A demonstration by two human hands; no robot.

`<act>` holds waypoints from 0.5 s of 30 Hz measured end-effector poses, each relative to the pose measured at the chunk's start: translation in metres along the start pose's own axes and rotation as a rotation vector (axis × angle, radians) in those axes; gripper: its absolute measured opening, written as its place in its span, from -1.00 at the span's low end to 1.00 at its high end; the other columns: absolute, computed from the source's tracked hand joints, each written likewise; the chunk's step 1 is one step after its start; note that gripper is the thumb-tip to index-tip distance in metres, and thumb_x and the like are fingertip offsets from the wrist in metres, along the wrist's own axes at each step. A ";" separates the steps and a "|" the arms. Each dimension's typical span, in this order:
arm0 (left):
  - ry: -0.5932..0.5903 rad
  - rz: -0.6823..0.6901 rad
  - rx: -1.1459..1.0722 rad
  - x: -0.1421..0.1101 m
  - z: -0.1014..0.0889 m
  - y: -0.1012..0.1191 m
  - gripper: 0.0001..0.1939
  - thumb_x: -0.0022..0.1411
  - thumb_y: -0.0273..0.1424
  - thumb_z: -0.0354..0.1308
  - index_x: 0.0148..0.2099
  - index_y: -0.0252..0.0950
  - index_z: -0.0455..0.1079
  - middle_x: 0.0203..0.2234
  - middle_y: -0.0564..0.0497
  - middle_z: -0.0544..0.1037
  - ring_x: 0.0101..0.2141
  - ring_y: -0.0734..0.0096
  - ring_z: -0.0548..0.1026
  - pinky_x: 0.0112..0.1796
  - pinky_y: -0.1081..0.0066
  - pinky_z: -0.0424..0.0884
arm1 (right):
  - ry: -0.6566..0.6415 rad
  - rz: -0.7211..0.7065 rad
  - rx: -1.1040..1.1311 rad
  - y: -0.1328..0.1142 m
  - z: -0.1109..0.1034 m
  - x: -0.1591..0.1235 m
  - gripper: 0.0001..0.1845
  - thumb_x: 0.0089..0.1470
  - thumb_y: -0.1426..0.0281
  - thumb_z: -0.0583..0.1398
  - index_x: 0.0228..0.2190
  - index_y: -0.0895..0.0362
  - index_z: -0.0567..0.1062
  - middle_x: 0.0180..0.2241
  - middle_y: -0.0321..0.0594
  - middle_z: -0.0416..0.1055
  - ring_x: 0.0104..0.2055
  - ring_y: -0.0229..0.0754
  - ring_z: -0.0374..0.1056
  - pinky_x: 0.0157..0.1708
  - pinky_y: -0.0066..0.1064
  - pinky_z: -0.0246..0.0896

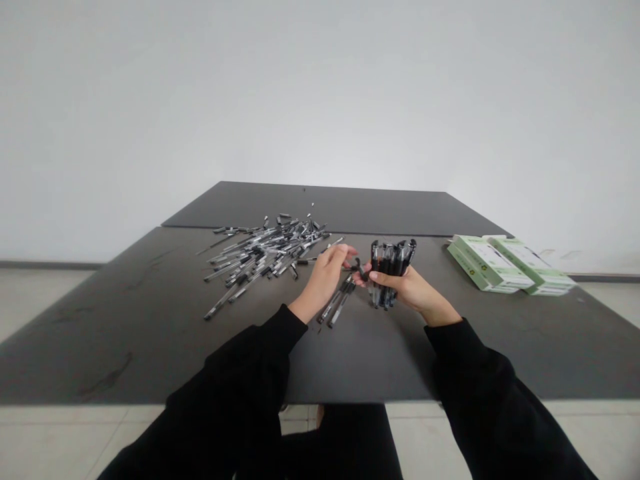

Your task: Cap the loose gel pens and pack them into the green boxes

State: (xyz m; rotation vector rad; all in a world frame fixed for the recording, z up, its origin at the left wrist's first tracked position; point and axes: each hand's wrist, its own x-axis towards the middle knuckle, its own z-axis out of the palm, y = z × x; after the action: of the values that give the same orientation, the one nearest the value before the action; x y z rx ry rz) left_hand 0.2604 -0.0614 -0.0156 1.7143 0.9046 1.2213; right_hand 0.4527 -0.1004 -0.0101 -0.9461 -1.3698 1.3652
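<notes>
Bundle grip over a dark table (200, 360). The right hand (413, 288) is closed around a bundle of pens (399, 259), roughly upright over the near half of the table, slightly right of centre. The left hand (325, 273) lies to its left, apart from the bundle, its fingers partly spread beside a small dark piece (361, 271); whether it grips this piece cannot be told. The principal hazard is slippage: the pens appear smooth and many for one hand, so a loosened thumb could let inner ones slide down or the bundle fan out. Their tops are uneven, and pressing on one side would probably skew them further. The small piece, poorly supported, could drop among the loose pens (336, 308) lying just below the hands, where its dark colour would make it hard to find. A sweep of the left forearm might also scatter these or disturb the tangled pile (270, 250) to the left. The green-and-white boxes (487, 263), well apart at right, appear at little risk.
</notes>
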 end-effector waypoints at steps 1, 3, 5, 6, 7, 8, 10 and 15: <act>-0.018 -0.038 -0.083 0.000 -0.002 0.004 -0.61 0.45 -0.19 -0.10 -0.12 -0.29 0.50 -0.20 -0.08 0.57 -0.26 0.33 0.50 -0.25 0.37 0.40 | -0.019 -0.003 -0.021 0.001 0.001 0.000 -0.67 -0.06 0.22 0.47 -0.28 0.14 0.63 -0.29 -0.15 0.64 -0.22 -0.10 0.57 -0.03 -0.20 0.44; -0.083 -0.066 -0.196 -0.003 -0.002 0.011 -0.61 0.41 -0.12 -0.02 -0.11 -0.29 0.50 -0.28 -0.04 0.56 -0.35 0.39 0.49 -0.33 0.41 0.38 | -0.040 0.002 -0.048 0.003 0.003 0.001 -0.67 -0.06 0.20 0.47 -0.30 0.13 0.64 -0.29 -0.14 0.65 -0.25 -0.11 0.57 -0.05 -0.21 0.46; -0.171 -0.041 -0.273 -0.005 0.002 0.013 -0.62 0.39 -0.08 0.04 -0.18 -0.30 0.46 -0.43 0.02 0.49 -0.44 0.43 0.45 -0.37 0.42 0.37 | -0.012 -0.009 -0.056 0.004 0.006 0.003 -0.65 -0.10 0.17 0.48 -0.32 0.12 0.63 -0.34 -0.17 0.64 -0.32 -0.13 0.56 -0.14 -0.24 0.48; -0.209 -0.026 -0.300 -0.006 0.006 0.011 -0.61 0.38 -0.07 0.05 -0.20 -0.30 0.44 -0.49 0.06 0.43 -0.49 0.45 0.42 -0.39 0.41 0.38 | 0.012 -0.023 -0.061 0.005 0.008 0.004 -0.63 -0.12 0.15 0.48 -0.34 0.12 0.62 -0.37 -0.19 0.62 -0.35 -0.15 0.54 -0.19 -0.25 0.48; -0.232 -0.012 -0.309 -0.006 0.009 0.009 -0.62 0.38 -0.07 0.05 -0.20 -0.30 0.42 -0.51 0.09 0.39 -0.52 0.46 0.41 -0.40 0.41 0.38 | 0.034 -0.039 -0.071 0.006 0.009 0.006 -0.63 -0.11 0.13 0.48 -0.36 0.12 0.60 -0.41 -0.21 0.60 -0.39 -0.16 0.51 -0.23 -0.27 0.47; -0.228 0.001 -0.291 -0.005 0.013 0.007 -0.64 0.38 -0.09 0.05 -0.16 -0.30 0.41 -0.50 0.09 0.39 -0.51 0.45 0.41 -0.39 0.39 0.40 | 0.056 -0.056 -0.089 0.007 0.010 0.008 -0.63 -0.10 0.12 0.46 -0.38 0.13 0.59 -0.45 -0.23 0.57 -0.42 -0.18 0.48 -0.28 -0.30 0.44; -0.101 0.035 -0.155 -0.006 0.017 0.007 -0.70 0.38 -0.16 0.07 -0.07 -0.29 0.39 -0.40 0.02 0.45 -0.40 0.38 0.48 -0.29 0.34 0.45 | 0.128 -0.089 -0.125 0.012 0.012 0.013 -0.64 -0.05 0.11 0.43 -0.40 0.14 0.55 -0.52 -0.27 0.50 -0.49 -0.22 0.41 -0.38 -0.34 0.36; -0.095 0.316 0.476 -0.047 0.008 0.037 -0.72 0.43 -0.29 -0.04 0.00 -0.28 0.42 -0.02 -0.20 0.51 0.07 0.14 0.43 0.12 0.15 0.34 | 0.385 -0.070 0.017 0.021 0.014 0.025 -0.61 -0.10 0.18 0.40 -0.29 0.11 0.47 -0.55 -0.37 0.39 -0.55 -0.28 0.28 -0.52 -0.39 0.19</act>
State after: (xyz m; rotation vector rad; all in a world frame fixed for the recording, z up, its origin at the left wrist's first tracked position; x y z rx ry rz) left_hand 0.2588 -0.1202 -0.0003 2.3467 0.9434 1.1693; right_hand 0.4305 -0.0783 -0.0275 -1.0746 -1.0862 1.0725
